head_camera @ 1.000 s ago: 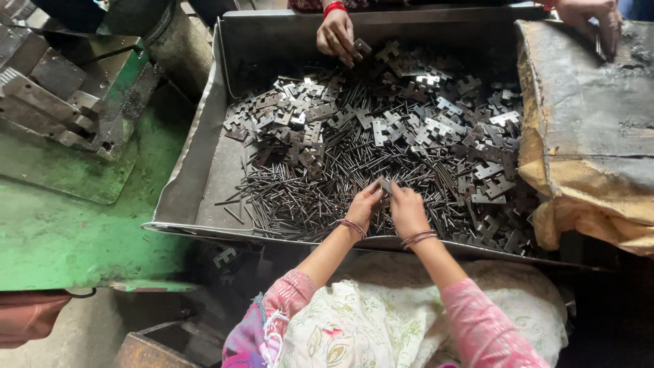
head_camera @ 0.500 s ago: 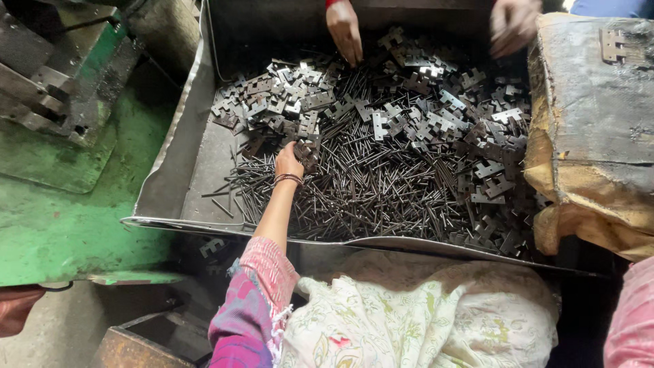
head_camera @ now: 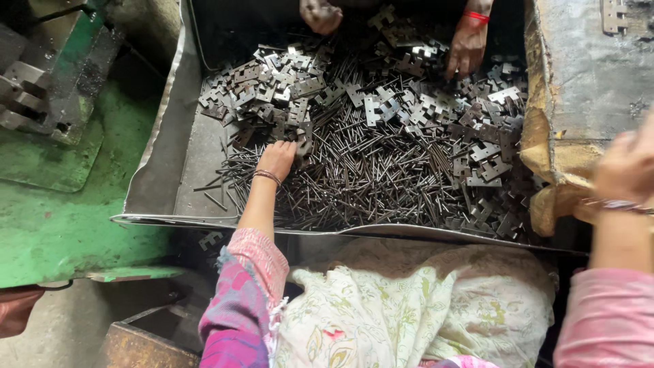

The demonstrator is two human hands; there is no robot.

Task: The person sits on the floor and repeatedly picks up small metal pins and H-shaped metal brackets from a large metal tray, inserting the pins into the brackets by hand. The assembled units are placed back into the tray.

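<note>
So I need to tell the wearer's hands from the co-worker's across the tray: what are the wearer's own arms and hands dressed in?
The left hand is bare, with a thin dark bangle at the wrist and a pink sleeve patterned in purple pushed up the forearm. The right hand is motion-blurred, also bare, with thin bangles at the wrist and a plain-looking pink sleeve. No gloves on either.

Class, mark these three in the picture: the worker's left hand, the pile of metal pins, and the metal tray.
left hand (head_camera: 276, 160), head view, on the back of the hand.
pile of metal pins (head_camera: 368, 180), head view, middle of the heap.
metal tray (head_camera: 167, 129), head view, on its bare left wall.
</note>
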